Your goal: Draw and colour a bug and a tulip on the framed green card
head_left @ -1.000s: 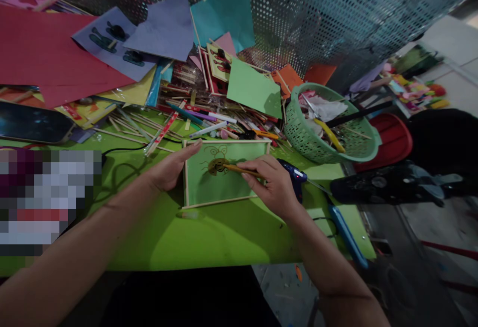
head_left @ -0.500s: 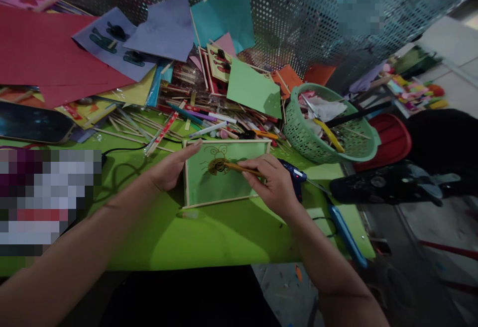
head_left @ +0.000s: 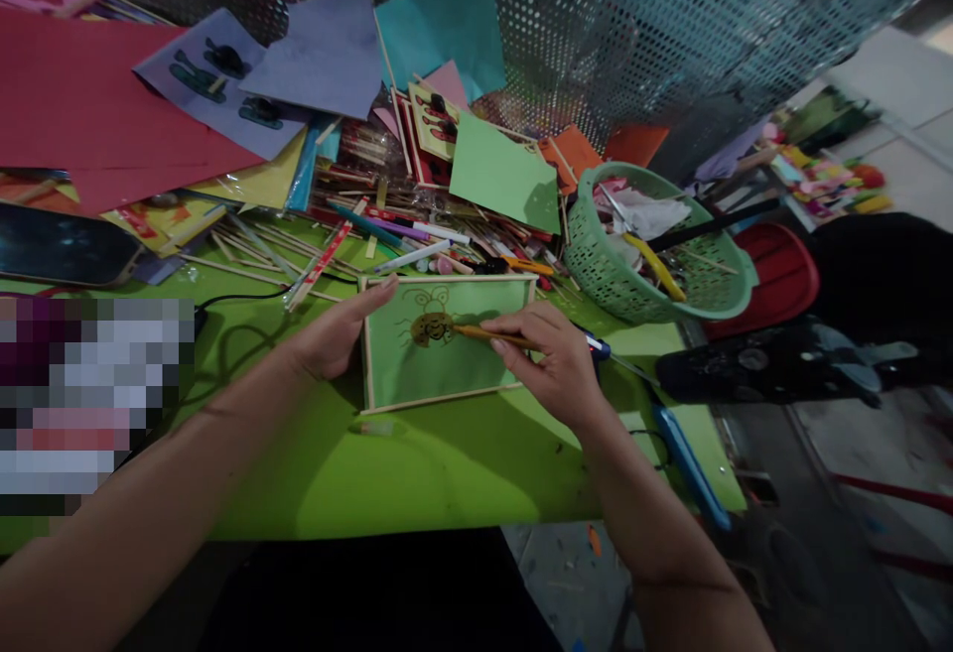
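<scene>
A green card with a pale wooden stick border [head_left: 417, 384] lies on the green table before me. On it is a drawn bug [head_left: 432, 327] with a brown, dark-marked body, curly feelers and thin legs. My left hand [head_left: 339, 334] grips the card's left edge, thumb over the upper corner; its other fingers are partly hidden. In my right hand [head_left: 547, 349] is a brown marker [head_left: 491, 334], pinched in a writing hold. Its tip is at the right side of the bug's body. A small clear cap-like piece [head_left: 374, 428] lies just below the card.
Sticks, pens [head_left: 424, 253] and coloured paper [head_left: 506, 174] crowd the back of the table. A green basket [head_left: 621, 270] of tools stands back right. Beside my right hand are a glue gun [head_left: 598, 346] and a blue tool [head_left: 692, 468]. A phone [head_left: 64, 247] lies at left.
My right hand has drawn slightly right, and the marker tip has slid from over the bug's body to its right edge. My left hand keeps its hold on the card.
</scene>
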The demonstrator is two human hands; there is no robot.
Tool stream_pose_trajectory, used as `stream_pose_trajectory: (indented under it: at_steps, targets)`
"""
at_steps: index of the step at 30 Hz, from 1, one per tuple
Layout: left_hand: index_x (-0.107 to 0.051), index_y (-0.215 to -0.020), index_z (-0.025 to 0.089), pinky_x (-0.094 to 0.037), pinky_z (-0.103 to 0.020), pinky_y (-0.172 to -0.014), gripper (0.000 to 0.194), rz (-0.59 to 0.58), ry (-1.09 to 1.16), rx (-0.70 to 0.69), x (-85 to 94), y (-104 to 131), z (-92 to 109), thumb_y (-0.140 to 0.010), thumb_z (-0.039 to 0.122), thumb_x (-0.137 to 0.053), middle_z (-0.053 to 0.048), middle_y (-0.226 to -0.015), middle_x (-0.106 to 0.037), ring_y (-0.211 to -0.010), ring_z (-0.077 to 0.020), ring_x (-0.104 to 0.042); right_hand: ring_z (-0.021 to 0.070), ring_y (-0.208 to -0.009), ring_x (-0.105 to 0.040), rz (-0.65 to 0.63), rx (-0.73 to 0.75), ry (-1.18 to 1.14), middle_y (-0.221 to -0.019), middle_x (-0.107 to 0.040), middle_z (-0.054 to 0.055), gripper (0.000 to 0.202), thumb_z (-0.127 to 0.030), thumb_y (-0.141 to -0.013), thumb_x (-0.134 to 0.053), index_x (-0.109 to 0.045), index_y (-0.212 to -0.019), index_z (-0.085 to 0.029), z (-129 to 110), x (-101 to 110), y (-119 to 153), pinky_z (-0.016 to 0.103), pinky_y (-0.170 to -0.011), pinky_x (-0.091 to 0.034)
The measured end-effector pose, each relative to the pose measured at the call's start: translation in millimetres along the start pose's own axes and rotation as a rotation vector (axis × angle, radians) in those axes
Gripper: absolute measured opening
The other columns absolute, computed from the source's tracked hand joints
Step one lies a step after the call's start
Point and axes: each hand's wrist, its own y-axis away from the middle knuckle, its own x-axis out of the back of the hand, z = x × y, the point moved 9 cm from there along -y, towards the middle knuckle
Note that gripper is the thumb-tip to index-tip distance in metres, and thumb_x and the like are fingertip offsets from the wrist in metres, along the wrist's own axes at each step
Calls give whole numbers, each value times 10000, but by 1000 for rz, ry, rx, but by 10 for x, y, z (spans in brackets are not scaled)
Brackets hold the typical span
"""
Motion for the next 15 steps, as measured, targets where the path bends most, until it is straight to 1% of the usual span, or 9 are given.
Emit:
stream_pose_trajectory:
  at_steps: [7, 15]
  targets:
    - [-675, -1254, 147, -556, -463, -991, 555, -16, -11, 11, 16, -24, -23, -865, 538, -613, -152, -1124, -769, -1070, -345, -720, 199, -861, -605, -19, 9, 11, -900, -700, 38, 178, -163, -916, -606, -702, -1049, -230, -8, -19, -4, 349, -773, -475]
    - [-661, -1269, 132, -560, -474, -979, 559, -10, -26, -1, 0, -16, 0, -881, 529, -593, -167, -1146, -759, -1090, -353, -710, 202, -870, -605, -2, 13, 5, -911, -700, 44, 177, -175, -919, -613, -703, -1063, -226, -7, -10, -1, 344, -772, -473]
